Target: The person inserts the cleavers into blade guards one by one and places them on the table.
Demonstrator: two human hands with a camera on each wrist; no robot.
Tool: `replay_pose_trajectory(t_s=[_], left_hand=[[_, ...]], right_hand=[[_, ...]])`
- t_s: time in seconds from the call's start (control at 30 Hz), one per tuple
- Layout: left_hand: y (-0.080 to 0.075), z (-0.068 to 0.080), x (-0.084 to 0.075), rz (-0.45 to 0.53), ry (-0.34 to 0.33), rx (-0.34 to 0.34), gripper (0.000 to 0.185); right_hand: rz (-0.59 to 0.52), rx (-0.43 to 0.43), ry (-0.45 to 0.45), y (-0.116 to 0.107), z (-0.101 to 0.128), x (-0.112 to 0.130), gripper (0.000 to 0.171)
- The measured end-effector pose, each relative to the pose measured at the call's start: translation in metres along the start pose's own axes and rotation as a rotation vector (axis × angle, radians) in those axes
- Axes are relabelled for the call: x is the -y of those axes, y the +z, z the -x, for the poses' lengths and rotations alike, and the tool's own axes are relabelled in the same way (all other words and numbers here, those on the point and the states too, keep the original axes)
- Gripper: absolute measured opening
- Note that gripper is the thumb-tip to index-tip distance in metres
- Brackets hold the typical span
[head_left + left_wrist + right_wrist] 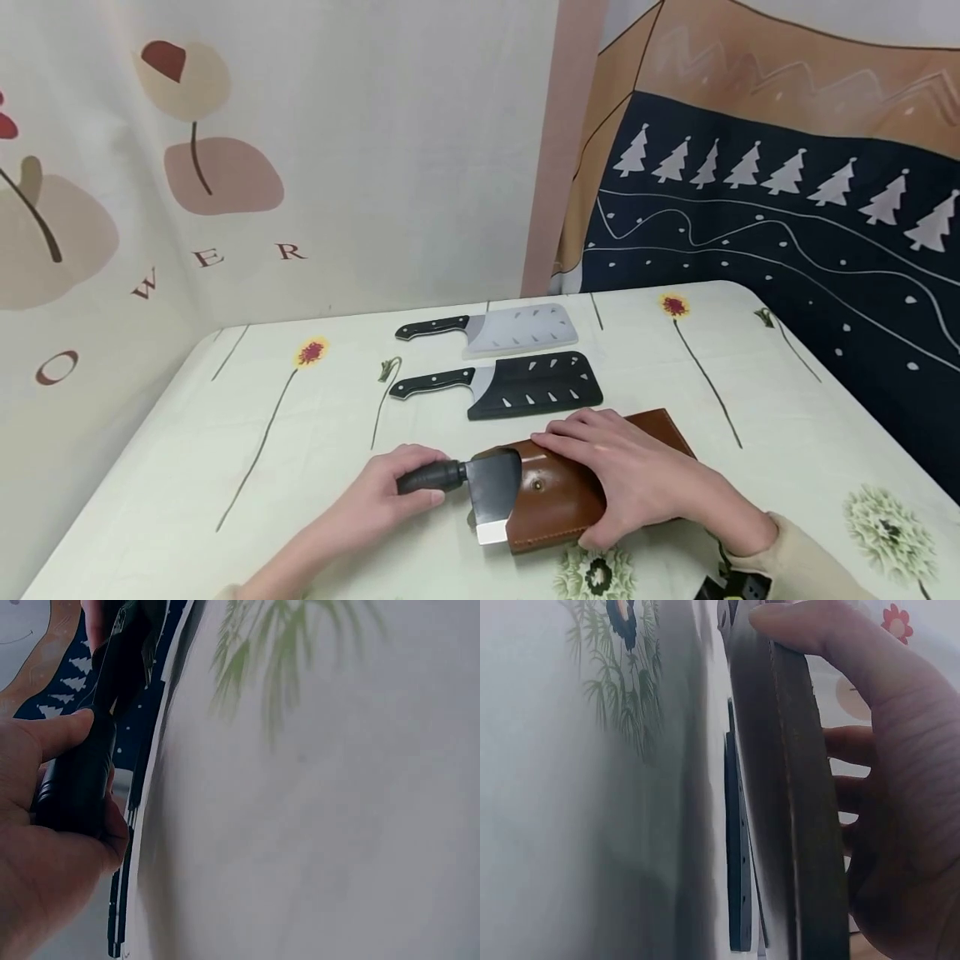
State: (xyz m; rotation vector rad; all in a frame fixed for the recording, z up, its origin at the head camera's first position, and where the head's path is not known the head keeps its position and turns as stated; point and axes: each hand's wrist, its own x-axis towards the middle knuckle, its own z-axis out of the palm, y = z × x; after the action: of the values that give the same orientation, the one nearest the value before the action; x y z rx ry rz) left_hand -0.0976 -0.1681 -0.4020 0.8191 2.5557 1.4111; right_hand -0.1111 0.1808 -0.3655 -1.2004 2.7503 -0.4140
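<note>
My left hand [378, 500] grips the black handle [431, 477] of a cleaver, its thumb laid along the near side. The cleaver's dark blade [495, 483] has a bright edge strip and lies partly inside a brown leather sheath [551, 508], which hides the rest of it. Spanning the sheath from above, my right hand [637, 471] holds it with the thumb at the near edge and the fingers at the far edge. In the right wrist view the sheath's edge [810, 817] runs between thumb and fingers. The handle [79, 780] also shows in the left wrist view.
Beyond the hands lies a black-handled cleaver in a black blade cover [540, 387]. Farther back is another in a translucent white cover [525, 329]. A flower-printed cloth [300, 467] covers the table, with printed curtains [390, 167] behind.
</note>
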Motion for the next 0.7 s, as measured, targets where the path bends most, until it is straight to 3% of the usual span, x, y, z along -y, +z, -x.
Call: replay_pose_trajectory(t_s=[0.7], left_hand=[[0.01,-0.007,-0.012,-0.006,-0.113,-0.034,0.029]], right_hand=[[-0.04,-0.018,-0.029,0.005,-0.009,0.005,0.103]])
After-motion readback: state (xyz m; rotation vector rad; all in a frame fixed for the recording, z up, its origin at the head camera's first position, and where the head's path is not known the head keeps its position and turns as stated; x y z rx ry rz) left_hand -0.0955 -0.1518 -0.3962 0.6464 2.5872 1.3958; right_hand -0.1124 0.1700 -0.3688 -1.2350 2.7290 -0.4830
